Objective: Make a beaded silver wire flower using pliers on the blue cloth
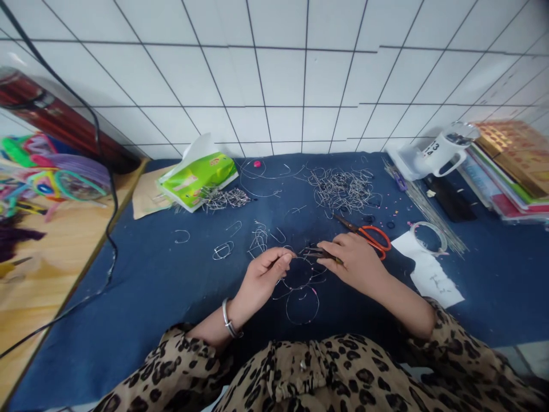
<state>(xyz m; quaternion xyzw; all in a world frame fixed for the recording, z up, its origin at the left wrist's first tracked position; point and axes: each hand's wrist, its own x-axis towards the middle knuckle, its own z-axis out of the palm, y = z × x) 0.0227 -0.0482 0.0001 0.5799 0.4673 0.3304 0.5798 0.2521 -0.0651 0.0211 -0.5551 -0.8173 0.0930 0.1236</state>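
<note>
My left hand [268, 272] pinches a thin piece of wire between thumb and forefinger, near the middle of the table. Opposite it, my right hand [354, 260] is closed around a pair of dark pliers [316, 253], whose jaws point left toward the pinched wire. Whether the jaws grip the wire is too small to tell. Just below both hands lie thin wire rings [302, 305] with a few tiny pink beads. Orange-handled scissors [374, 236] rest right behind my right hand. Bent wire pieces [258, 237] lie beyond my left hand.
A tangled wire heap [343, 189] lies at the back, with a green tissue pack [195, 178] to its left. At right are a white mug [444, 151], straight wires [433, 214], a clear ring [429, 238] and torn paper [435, 280]. A black cable [112, 229] hangs at left.
</note>
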